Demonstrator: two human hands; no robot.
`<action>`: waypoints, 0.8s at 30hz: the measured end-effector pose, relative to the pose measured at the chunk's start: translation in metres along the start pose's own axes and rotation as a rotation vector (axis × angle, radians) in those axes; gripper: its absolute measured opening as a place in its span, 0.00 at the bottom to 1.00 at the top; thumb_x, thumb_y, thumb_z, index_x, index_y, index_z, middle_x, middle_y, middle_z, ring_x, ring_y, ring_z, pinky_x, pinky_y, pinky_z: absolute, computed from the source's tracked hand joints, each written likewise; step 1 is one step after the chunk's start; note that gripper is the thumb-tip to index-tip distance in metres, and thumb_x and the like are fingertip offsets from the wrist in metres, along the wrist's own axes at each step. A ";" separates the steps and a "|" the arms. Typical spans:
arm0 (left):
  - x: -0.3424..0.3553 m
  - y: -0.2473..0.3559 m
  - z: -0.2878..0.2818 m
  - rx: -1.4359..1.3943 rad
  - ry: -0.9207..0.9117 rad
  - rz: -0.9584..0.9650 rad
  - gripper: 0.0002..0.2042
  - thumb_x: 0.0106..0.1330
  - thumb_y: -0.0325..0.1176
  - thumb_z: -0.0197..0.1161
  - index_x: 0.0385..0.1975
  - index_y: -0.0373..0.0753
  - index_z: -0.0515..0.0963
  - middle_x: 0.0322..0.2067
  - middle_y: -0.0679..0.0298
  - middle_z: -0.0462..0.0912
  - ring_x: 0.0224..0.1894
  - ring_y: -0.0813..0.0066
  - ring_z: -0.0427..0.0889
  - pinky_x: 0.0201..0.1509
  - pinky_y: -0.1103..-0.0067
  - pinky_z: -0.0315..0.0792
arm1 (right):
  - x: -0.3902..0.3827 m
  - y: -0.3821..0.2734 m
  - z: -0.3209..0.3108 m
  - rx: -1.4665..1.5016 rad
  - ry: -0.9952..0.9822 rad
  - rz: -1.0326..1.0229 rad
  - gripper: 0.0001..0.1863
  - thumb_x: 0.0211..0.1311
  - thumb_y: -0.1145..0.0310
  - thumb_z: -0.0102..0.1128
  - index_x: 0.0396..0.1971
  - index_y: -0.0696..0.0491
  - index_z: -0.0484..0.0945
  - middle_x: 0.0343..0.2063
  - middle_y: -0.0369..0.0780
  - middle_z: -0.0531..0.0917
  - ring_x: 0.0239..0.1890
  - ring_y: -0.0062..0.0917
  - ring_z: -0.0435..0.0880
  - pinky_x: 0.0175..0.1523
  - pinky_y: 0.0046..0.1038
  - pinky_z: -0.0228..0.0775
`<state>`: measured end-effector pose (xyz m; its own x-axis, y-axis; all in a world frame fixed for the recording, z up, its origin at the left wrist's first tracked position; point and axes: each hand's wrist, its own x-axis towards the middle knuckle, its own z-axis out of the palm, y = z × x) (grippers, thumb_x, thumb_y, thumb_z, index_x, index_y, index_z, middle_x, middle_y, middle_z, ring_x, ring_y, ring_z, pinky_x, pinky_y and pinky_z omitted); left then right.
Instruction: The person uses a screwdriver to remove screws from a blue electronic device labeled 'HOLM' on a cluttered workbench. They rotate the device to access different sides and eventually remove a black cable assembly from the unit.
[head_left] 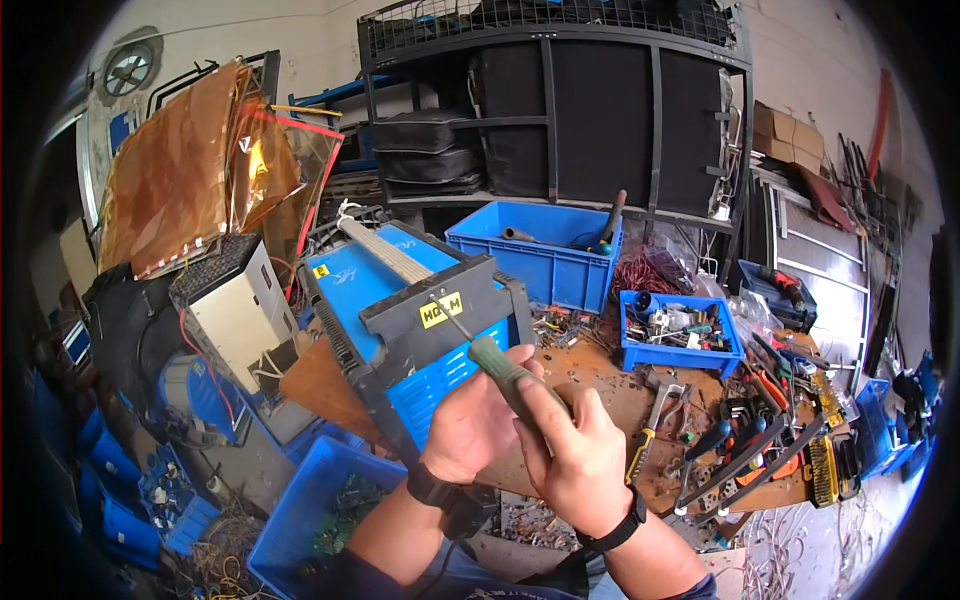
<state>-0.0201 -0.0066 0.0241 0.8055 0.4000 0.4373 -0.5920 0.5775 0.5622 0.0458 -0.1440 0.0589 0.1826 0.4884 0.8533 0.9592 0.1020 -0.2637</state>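
My right hand (pixel 585 455) is closed round the green handle of a screwdriver (pixel 497 362). The screwdriver's thin shaft slants up and left to the black end panel of a blue metal box (pixel 445 375), by its yellow label. Whether the tip sits in a screw is too small to tell. Cupped beside the handle, my left hand (pixel 465 425) is turned palm up at the box's lower front, its fingers partly stretched and partly hidden behind the screwdriver and right hand. The box has black end frames and a pale strap handle (pixel 385 250) on top, and is tilted on the bench.
On the wooden bench (pixel 580 375) stand a large blue crate (pixel 540 270) and a smaller blue bin (pixel 680 350) of small parts. Pliers, cutters and a yellow brush (pixel 822 470) crowd the right side. A blue tub (pixel 300 510) with green scraps stands at lower left.
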 end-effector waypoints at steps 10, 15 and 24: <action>-0.003 -0.005 -0.012 -0.078 -0.073 -0.044 0.22 0.65 0.46 0.60 0.50 0.35 0.74 0.50 0.60 0.75 0.53 0.68 0.75 0.59 0.71 0.69 | 0.000 -0.007 -0.005 0.022 0.005 0.019 0.28 0.55 0.71 0.64 0.58 0.52 0.71 0.39 0.46 0.77 0.30 0.39 0.80 0.34 0.34 0.75; -0.004 -0.006 -0.018 -0.017 -0.060 -0.002 0.28 0.64 0.48 0.60 0.57 0.34 0.69 0.52 0.59 0.74 0.56 0.65 0.73 0.61 0.70 0.67 | 0.001 -0.004 -0.002 0.107 -0.080 0.054 0.27 0.54 0.70 0.62 0.57 0.50 0.72 0.36 0.47 0.78 0.32 0.41 0.79 0.33 0.35 0.75; -0.004 -0.001 0.001 -0.092 -0.084 0.006 0.18 0.65 0.45 0.61 0.46 0.38 0.73 0.45 0.61 0.71 0.52 0.65 0.69 0.61 0.67 0.65 | -0.001 -0.004 -0.006 -0.011 -0.086 -0.047 0.29 0.48 0.70 0.65 0.55 0.46 0.74 0.43 0.45 0.75 0.35 0.37 0.79 0.34 0.33 0.76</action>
<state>-0.0227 -0.0096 0.0219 0.7944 0.3446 0.5003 -0.5887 0.6398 0.4941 0.0431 -0.1504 0.0622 0.1186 0.5559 0.8228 0.9688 0.1170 -0.2187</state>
